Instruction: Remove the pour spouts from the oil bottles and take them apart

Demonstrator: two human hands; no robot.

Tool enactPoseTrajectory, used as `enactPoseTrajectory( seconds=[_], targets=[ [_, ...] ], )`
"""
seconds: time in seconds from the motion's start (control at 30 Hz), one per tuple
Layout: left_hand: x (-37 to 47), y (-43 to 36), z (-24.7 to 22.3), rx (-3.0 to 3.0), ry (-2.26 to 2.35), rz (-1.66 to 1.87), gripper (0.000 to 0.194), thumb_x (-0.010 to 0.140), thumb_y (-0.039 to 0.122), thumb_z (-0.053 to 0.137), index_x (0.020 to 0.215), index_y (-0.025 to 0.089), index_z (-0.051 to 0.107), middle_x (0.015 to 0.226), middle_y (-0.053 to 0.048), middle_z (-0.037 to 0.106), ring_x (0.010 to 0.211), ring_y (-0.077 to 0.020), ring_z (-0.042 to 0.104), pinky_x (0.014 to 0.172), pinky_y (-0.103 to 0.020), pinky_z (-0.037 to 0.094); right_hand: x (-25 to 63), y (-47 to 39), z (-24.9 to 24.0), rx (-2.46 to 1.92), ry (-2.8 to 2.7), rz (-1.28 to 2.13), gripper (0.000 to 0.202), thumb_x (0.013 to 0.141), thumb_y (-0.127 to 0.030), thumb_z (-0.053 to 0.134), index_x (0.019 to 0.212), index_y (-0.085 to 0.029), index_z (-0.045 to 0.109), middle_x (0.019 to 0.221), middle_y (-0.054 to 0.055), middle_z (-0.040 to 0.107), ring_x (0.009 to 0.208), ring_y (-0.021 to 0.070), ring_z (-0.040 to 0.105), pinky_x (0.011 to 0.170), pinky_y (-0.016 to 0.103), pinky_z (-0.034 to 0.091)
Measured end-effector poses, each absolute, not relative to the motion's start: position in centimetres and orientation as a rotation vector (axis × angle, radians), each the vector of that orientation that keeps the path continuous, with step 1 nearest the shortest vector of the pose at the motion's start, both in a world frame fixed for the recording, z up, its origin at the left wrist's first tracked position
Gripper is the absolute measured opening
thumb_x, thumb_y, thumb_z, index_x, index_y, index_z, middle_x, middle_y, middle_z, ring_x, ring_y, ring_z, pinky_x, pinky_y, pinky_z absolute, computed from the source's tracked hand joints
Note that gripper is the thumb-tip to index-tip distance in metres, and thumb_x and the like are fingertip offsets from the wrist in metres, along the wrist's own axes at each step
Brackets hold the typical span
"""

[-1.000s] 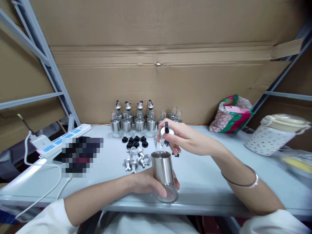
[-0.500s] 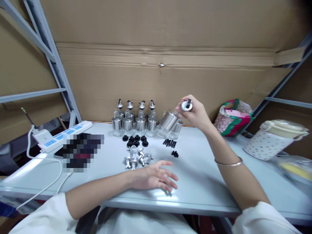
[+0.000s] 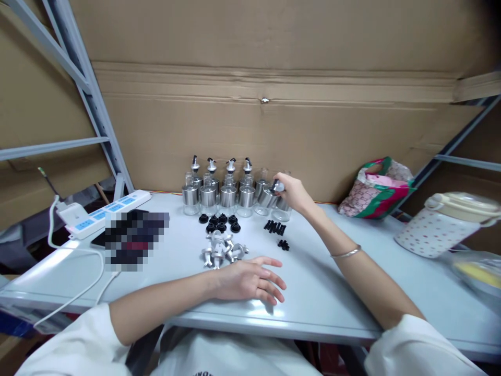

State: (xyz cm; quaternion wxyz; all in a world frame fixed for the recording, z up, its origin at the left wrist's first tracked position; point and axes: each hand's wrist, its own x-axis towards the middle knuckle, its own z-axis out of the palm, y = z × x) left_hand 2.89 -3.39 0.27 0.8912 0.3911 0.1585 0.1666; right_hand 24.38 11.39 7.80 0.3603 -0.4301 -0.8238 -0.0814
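Note:
My right hand (image 3: 294, 192) is closed around the neck of a glass-and-steel oil bottle (image 3: 266, 199), which tilts at the right end of the bottle rows. A silver pourer with a black flap (image 3: 277, 186) shows at my fingers, on the bottle's top. My left hand (image 3: 250, 281) rests open at the table's front, fingers spread, holding nothing. Just beyond it lies a pile of silver pourer heads (image 3: 219, 250). Farther back are black ribbed stoppers (image 3: 222, 227), black strip pieces (image 3: 275, 227) and small black parts (image 3: 284, 245).
Several bottles (image 3: 228, 198) stand in two rows at the back; some rear ones carry pourers. A power strip (image 3: 117, 209), a white cable (image 3: 102, 261) and a blurred-out dark object lie left. A patterned bag (image 3: 376, 190), a dotted container (image 3: 434, 230) and a covered bowl (image 3: 479, 277) stand right.
My right hand has lowered and moved left with the bottle, bringing it more upright and back near the other bottles. My left hand has stayed open in about the same place.

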Motion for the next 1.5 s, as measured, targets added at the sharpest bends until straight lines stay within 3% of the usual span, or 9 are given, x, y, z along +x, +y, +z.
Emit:
enactPoseTrajectory(
  seconds=[0.23,0.43,0.67,0.9,1.03,1.17,1.3,1.4,1.5],
  targets=[
    [2.9,-3.4,0.2,0.811,0.309,0.347,0.053,0.068,0.025,0.069,0.113,0.014,0.045,0.091,-0.008,0.063,0.079,-0.0204,0.064,0.081,-0.038,0.036,24.3,11.9,7.2,-1.112,-2.181,-0.279,0.033,0.066,-0.007,0.043,0.095,-0.016,0.056,0.097,0.013,0.065,0.089,0.0236,0.059,0.078,0.033,0.045],
    [2.8,-3.5,0.5,0.817,0.314,0.341,0.05,0.067,0.025,0.07,0.111,0.015,0.047,0.089,-0.007,0.063,0.08,-0.0199,0.063,0.081,-0.037,0.037,24.4,11.9,7.4,-0.998,-2.263,-0.267,0.041,0.068,-0.004,0.04,0.105,-0.015,0.055,0.12,0.016,0.059,0.111,0.0253,0.055,0.091,0.038,0.043],
    [2.9,-3.6,0.5,0.821,0.329,0.341,0.05,0.066,0.026,0.071,0.11,0.014,0.049,0.087,-0.006,0.064,0.078,-0.0193,0.064,0.078,-0.035,0.038,27.6,10.9,9.4,-1.537,-1.851,-0.51,0.023,0.076,-0.017,0.048,0.097,-0.017,0.058,0.103,0.016,0.062,0.085,0.0295,0.059,0.066,0.035,0.042],
    [2.9,-3.5,0.2,0.817,0.32,0.346,0.045,0.068,0.025,0.069,0.108,0.013,0.051,0.088,-0.006,0.063,0.079,-0.0195,0.064,0.078,-0.036,0.038,28.7,12.2,8.3,-1.684,-1.879,-0.416,0.019,0.072,-0.02,0.056,0.09,-0.015,0.062,0.085,0.013,0.064,0.076,0.0254,0.058,0.061,0.031,0.04],
    [2.9,-3.5,0.3,0.812,0.336,0.341,0.045,0.068,0.024,0.07,0.108,0.013,0.052,0.086,-0.007,0.064,0.078,-0.0197,0.064,0.078,-0.035,0.038,27.9,11.2,9.1,-1.688,-1.86,-0.458,0.023,0.075,-0.024,0.059,0.095,-0.015,0.062,0.098,0.015,0.063,0.08,0.0267,0.059,0.062,0.032,0.04],
    [2.9,-3.5,0.3,0.81,0.331,0.343,0.044,0.069,0.025,0.069,0.108,0.014,0.052,0.086,-0.006,0.064,0.078,-0.0194,0.064,0.08,-0.036,0.037,25.7,8.0,9.2,-1.459,-1.851,-0.525,0.027,0.081,-0.038,0.057,0.097,-0.016,0.06,0.112,0.016,0.058,0.085,0.0274,0.059,0.064,0.034,0.041],
    [2.9,-3.3,-0.1,0.788,0.307,0.359,0.044,0.074,0.043,0.064,0.106,0.014,0.053,0.087,-0.007,0.064,0.08,-0.0211,0.063,0.079,-0.037,0.038,22.1,3.5,6.0,-1.15,-2.188,-0.253,0.033,0.084,-0.05,0.052,0.088,-0.018,0.059,0.087,0.011,0.065,0.079,0.0246,0.06,0.068,0.034,0.044],
    [2.9,-3.0,-0.5,0.743,0.288,0.374,0.056,0.077,0.064,0.05,0.095,0.012,0.056,0.087,-0.009,0.063,0.08,-0.0227,0.062,0.077,-0.037,0.04,20.3,1.0,3.3,-0.947,-2.415,-0.093,0.035,0.085,-0.051,0.049,0.088,-0.018,0.061,0.088,0.013,0.067,0.08,0.0258,0.061,0.073,0.039,0.046],
    [3.0,-2.9,-0.6,0.744,0.258,0.373,0.063,0.079,0.071,0.04,0.087,0.011,0.056,0.088,-0.01,0.063,0.079,-0.023,0.062,0.076,-0.038,0.04,20.0,0.4,1.9,-0.811,-2.442,0.11,0.037,0.088,-0.049,0.044,0.093,-0.018,0.063,0.097,0.013,0.067,0.089,0.0258,0.061,0.08,0.042,0.046]
  ],
)
